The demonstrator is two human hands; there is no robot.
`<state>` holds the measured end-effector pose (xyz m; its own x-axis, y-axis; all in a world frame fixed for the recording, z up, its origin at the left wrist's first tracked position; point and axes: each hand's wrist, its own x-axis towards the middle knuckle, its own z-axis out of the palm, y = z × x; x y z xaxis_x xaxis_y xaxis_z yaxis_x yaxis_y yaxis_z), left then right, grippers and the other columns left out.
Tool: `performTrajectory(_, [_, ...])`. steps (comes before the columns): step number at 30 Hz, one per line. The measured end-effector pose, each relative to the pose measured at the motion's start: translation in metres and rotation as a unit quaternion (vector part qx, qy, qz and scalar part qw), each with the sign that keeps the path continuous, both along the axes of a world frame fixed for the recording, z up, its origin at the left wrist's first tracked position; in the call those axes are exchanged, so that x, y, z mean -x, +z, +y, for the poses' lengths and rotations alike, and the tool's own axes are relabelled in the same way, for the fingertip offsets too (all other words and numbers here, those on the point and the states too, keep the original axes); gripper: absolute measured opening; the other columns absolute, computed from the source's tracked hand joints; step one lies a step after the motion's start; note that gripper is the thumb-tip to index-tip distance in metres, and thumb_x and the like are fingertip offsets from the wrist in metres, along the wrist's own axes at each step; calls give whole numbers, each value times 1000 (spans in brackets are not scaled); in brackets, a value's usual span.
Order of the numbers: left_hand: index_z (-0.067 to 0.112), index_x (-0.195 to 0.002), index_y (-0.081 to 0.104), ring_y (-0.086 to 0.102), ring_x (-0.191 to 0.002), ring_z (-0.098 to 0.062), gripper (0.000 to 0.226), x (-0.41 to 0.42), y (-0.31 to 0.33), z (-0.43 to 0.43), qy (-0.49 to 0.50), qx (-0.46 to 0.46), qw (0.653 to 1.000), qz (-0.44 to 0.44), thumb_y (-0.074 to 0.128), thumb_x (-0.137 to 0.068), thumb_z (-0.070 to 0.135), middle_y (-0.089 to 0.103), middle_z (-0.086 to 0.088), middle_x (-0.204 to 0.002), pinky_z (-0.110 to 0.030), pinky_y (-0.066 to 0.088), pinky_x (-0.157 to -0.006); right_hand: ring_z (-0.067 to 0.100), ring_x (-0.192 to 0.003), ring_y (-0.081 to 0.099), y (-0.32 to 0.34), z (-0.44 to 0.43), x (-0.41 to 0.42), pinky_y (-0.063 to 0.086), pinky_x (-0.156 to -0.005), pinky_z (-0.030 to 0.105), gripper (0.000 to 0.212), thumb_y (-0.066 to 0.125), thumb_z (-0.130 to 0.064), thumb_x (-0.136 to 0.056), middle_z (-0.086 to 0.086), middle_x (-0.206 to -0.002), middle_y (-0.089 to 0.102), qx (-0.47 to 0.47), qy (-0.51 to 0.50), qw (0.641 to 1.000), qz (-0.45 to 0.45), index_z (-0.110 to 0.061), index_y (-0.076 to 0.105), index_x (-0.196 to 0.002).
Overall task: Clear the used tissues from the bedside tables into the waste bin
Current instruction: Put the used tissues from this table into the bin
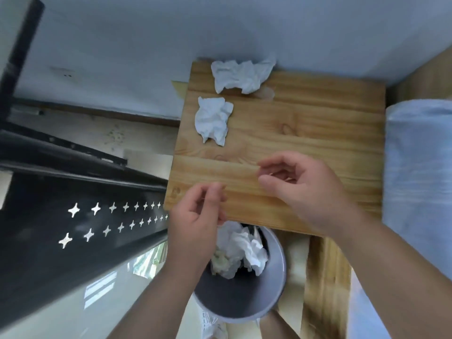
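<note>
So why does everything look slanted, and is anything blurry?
Head view: the wide-angle lens skews the edges of the light wooden bedside table; the round grey waste bin is motion-smeared; the crumpled white tissue by the wall looks fairly sharp; light is soft, shadows faint.

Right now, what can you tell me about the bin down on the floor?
The waste bin is round, with a pale grey rim and a dark inside; it looks like plastic. It stands upright on the floor, just below the near edge of the bedside table, which hides part of its rim. Crumpled white tissues lie piled inside. The arm of the left hand crosses in front of its left side; touching or not, I cannot tell.
</note>
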<state>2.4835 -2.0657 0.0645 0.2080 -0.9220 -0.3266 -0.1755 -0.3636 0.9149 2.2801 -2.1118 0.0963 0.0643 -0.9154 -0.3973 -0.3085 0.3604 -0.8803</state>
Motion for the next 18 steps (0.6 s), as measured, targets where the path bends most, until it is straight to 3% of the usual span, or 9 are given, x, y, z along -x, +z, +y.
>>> performTrajectory(3, [45, -96, 76, 73, -89, -5, 23, 7, 8, -45, 21, 37, 999, -14, 60, -96, 61, 80, 14, -95, -32, 61, -78, 12, -89, 72, 1, -51, 6, 57, -80, 16, 26, 80, -10, -90, -3, -98, 80, 48, -19, 999, 15, -32, 75, -101])
performTrajectory(5, [46, -102, 74, 73, -101, -5, 24, 11, 8, -72, 25, 52, 998, -31, 63, -93, 65, 79, 15, -103, -23, 57, -88, 7, -92, 72, -7, -82, 7, 58, -85, 19, 25, 81, -13, -90, -8, -101, 77, 68, -25, 997, 34, -33, 74, -103])
performTrajectory(8, [51, -108, 69, 66, -110, 5, 22, 14, 4, -110, 1, 68, 993, -97, 65, -91, 65, 72, 22, -113, -6, 48, -84, -3, -93, 68, -21, -124, 5, 54, -84, 14, 27, 81, -22, -87, -19, -98, 74, 109, -36, 989, 89, -35, 74, -109])
performTrajectory(10, [55, -112, 66, 60, -119, 9, 23, 15, -3, -129, -9, 86, 987, -134, 69, -90, 60, 64, 28, -121, -9, 49, -90, -5, -99, 64, -28, -147, 1, 47, -86, 12, 31, 80, -25, -87, -19, -107, 74, 147, -22, 976, 158, -29, 75, -117])
performTrajectory(11, [52, -117, 67, 58, -125, 5, 26, 14, -8, -135, -13, 92, 984, -149, 72, -91, 55, 62, 28, -125, -19, 52, -98, -3, -105, 63, -31, -157, -1, 44, -90, 14, 34, 78, -26, -88, -14, -115, 74, 165, -6, 967, 196, -26, 75, -121])
performTrajectory(13, [38, -128, 72, 55, -135, -5, 36, 11, -16, -141, -30, 88, 977, -193, 79, -93, 44, 58, 24, -135, -41, 54, -106, 14, -122, 62, -37, -172, -4, 42, -102, 24, 42, 77, -26, -89, -4, -133, 71, 186, 35, 948, 256, -21, 72, -131])
performTrajectory(14, [34, -134, 72, 52, -137, -6, 42, 10, -19, -143, -43, 81, 972, -217, 80, -93, 40, 54, 22, -139, -42, 53, -108, 22, -129, 59, -39, -177, -5, 41, -108, 29, 46, 76, -26, -90, -1, -139, 69, 190, 59, 941, 275, -20, 70, -135])
performTrajectory(18, [32, -144, 67, 48, -137, -5, 56, 9, -30, -145, -109, 63, 954, -272, 83, -91, 36, 55, 13, -151, -28, 42, -106, 36, -132, 53, -51, -185, -7, 36, -111, 36, 54, 74, -27, -93, 9, -143, 66, 181, 115, 916, 339, -18, 62, -145])
